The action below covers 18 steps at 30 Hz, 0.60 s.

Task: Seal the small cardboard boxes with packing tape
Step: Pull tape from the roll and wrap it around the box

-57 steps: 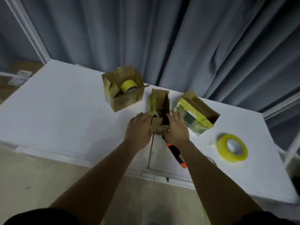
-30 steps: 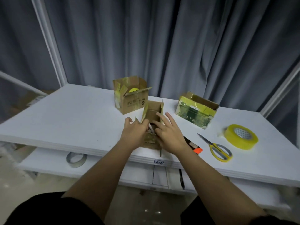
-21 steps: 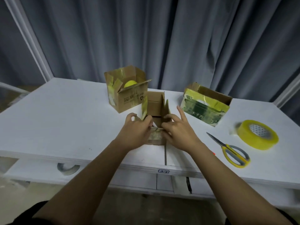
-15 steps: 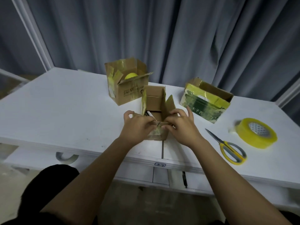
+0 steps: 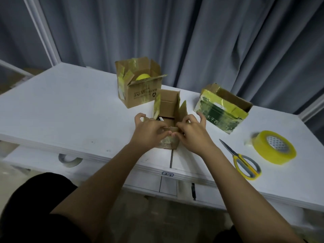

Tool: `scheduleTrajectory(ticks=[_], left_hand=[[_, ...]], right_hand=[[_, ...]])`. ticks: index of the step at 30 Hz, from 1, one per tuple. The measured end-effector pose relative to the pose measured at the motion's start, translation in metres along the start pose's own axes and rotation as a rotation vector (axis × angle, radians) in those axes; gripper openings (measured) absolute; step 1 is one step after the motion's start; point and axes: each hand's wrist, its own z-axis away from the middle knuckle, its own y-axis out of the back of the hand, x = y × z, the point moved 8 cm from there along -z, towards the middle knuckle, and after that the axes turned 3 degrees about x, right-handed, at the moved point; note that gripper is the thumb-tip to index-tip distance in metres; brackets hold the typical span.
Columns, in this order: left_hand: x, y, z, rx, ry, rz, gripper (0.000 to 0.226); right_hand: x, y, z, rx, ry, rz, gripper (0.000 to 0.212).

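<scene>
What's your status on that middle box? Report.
Left hand and right hand both pinching the near flap of the small brown cardboard box. Flaps open, no tape on yet. Yellow packing tape roll and yellow-handled scissors lie right, clear.

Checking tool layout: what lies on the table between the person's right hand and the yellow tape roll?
In the head view, yellow-handled scissors lie on the white table between the right hand and the tape roll.

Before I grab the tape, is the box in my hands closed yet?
Still open: the box's far and side flaps stand up; both hands hold only the near flap.
</scene>
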Motion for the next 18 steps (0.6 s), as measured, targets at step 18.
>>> scheduleTrajectory(ticks=[18], left_hand=[[0.011,-0.002,0.015,-0.292,0.129,0.291,0.059]], right_hand=[[0.005,0.015,0.007,0.062,0.055,0.067,0.024]])
